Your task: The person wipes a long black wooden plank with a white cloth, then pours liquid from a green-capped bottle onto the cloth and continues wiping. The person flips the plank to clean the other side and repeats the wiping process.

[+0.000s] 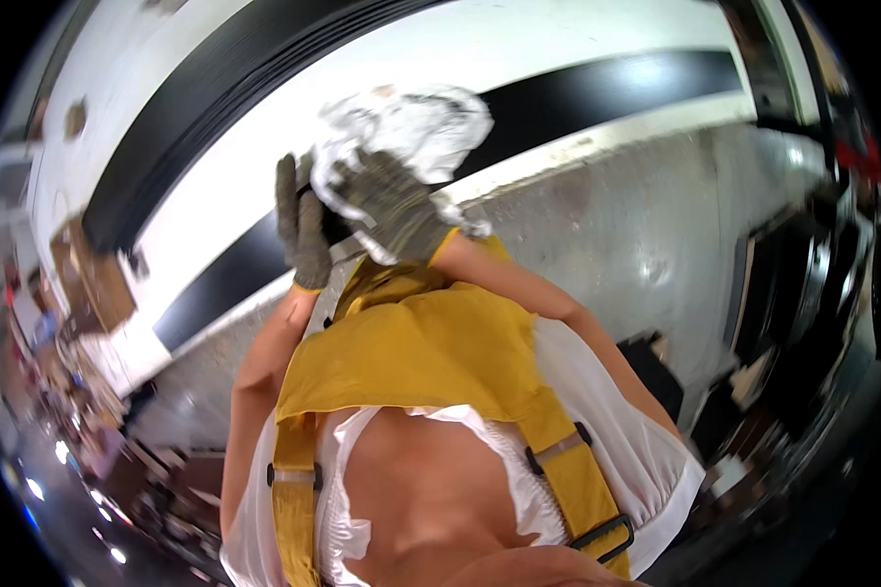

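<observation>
1. Head view: a long white work surface [215,210] is running diagonally across the upper half, tilting up to the right.
2. Grey floor [597,235] is stretching behind its near edge.
3. The wearer's mustard apron [411,342] is filling the lower middle, its top reaching close to that edge.
4. A ridged black band [196,127] is curving along the far side; a glossy black strip [617,88] is lying along the near side.
5. Dark panels [783,284] are standing at the right, well apart from the hands.
6. A brown cardboard box [93,279] is sitting at the left.
7. A crumpled white cloth [416,127] is covering the strip's middle.
8. The gloved right hand [392,201] is resting on the cloth, fingers spreading, not clenching.
9. The gloved left hand [306,225] is hovering or resting just left of the cloth, I cannot tell which; its fingers are extending straight, holding nothing visible.
</observation>
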Demonstrator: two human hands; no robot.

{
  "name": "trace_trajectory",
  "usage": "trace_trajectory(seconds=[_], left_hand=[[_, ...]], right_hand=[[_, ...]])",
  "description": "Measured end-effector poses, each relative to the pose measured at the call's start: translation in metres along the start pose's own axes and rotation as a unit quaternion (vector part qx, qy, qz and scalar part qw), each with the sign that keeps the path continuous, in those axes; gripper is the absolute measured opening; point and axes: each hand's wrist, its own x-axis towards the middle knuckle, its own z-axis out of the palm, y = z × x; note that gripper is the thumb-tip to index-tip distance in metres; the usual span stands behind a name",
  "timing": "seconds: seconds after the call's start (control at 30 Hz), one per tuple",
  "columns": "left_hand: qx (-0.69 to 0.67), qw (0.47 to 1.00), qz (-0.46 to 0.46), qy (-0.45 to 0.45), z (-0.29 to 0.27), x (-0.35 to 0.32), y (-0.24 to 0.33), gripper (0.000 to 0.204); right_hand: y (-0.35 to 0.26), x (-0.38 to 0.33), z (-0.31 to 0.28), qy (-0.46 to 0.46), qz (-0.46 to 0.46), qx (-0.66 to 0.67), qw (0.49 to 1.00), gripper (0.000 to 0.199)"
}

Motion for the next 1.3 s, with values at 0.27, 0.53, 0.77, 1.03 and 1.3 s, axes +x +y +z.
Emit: trace_trajectory(seconds=[0.27,0.53,0.77,1.03,1.3], left_hand=[[0.278,0.939,0.167,-0.112,0.113,-0.015,-0.006,0.07],[0.455,0.842,0.222,-0.186,0.114,-0.009,-0.03,0.067],[0.57,0.815,0.101,-0.015,-0.014,-0.019,-0.042,0.047],[0.646,0.749,0.099,0.113,-0.236,-0.071,-0.041,0.048],[0.611,0.769,-0.025,0.187,-0.397,-0.112,-0.011,0.045]], right_hand=[[0.045,-0.041,-0.07,0.143,0.245,0.3,0.911,0.046],[0.163,-0.078,-0.104,0.123,0.223,-0.306,0.917,0.036],[0.225,-0.093,-0.105,0.105,0.18,-0.308,0.928,0.039],[0.227,-0.08,-0.119,0.063,0.199,-0.33,0.92,0.045],[0.231,-0.054,-0.114,0.043,0.152,-0.319,0.935,0.043]])
